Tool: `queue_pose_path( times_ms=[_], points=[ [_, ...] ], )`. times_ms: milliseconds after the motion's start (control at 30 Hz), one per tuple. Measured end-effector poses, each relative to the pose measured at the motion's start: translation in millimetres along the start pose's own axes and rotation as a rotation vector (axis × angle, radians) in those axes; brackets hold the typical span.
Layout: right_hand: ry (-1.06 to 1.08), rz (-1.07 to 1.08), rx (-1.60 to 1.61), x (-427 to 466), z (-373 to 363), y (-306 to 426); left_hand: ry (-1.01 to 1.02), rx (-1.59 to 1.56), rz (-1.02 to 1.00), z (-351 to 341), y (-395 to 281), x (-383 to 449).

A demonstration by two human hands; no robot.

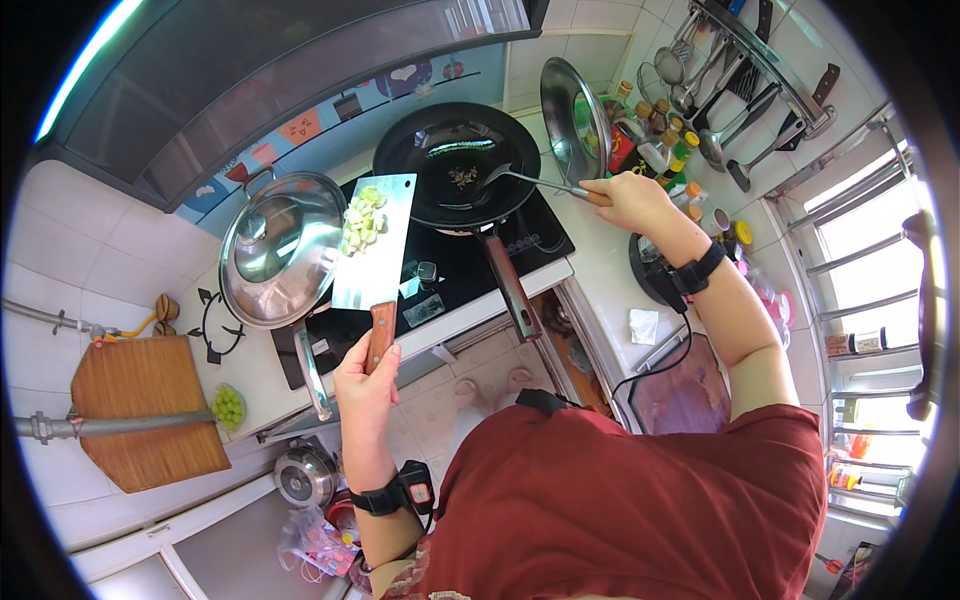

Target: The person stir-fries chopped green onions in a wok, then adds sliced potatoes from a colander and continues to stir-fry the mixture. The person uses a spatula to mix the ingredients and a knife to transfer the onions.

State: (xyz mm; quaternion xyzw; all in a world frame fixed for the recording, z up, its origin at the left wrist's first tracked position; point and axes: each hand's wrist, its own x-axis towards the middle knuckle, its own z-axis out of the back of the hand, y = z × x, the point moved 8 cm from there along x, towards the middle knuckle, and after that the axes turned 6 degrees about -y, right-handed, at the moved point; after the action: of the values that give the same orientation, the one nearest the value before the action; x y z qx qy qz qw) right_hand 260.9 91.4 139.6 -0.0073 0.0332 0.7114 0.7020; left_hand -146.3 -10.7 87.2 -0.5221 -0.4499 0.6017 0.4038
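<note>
My left hand (367, 375) grips the wooden handle of a cleaver (382, 270), held up over the black stove top. Chopped pale green vegetable pieces (364, 221) lie on its blade. My right hand (634, 201) holds the wooden end of a metal spatula (551, 182), whose head rests inside a black wok (435, 176). Small brownish bits (463, 177) sit in the middle of the wok, with a glossy sheen around them. To the left of the blade stands a steel pan with a domed lid (277, 255).
A wok lid (574, 120) stands upright beside seasoning bottles (660, 142). Utensils and knives hang from a wall rack (772, 60). The wok's handle (514, 289) and the lidded pan's handle (311, 375) jut past the counter edge. Green grapes (227, 406) sit near a wooden board (142, 412).
</note>
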Motion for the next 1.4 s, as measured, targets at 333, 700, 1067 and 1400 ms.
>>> queue_pose_path(
  times_ms=[333,700,1067,1400],
  points=[
    [-0.102,0.011,0.114,51.3,-28.8,35.6,0.012,0.037,-0.008,-1.3,2.6,-1.9],
    [-0.069,0.010,0.046,-13.7,-2.9,-2.4,0.048,0.089,-0.001,-10.0,2.3,-2.9],
    [-0.115,0.049,0.031,8.7,-11.4,22.2,0.036,0.071,-0.001,-5.5,2.5,-7.3],
    [-0.039,0.079,-0.083,-1.9,-3.2,9.0,0.023,0.034,-0.004,1.8,4.7,-10.2]
  ],
)
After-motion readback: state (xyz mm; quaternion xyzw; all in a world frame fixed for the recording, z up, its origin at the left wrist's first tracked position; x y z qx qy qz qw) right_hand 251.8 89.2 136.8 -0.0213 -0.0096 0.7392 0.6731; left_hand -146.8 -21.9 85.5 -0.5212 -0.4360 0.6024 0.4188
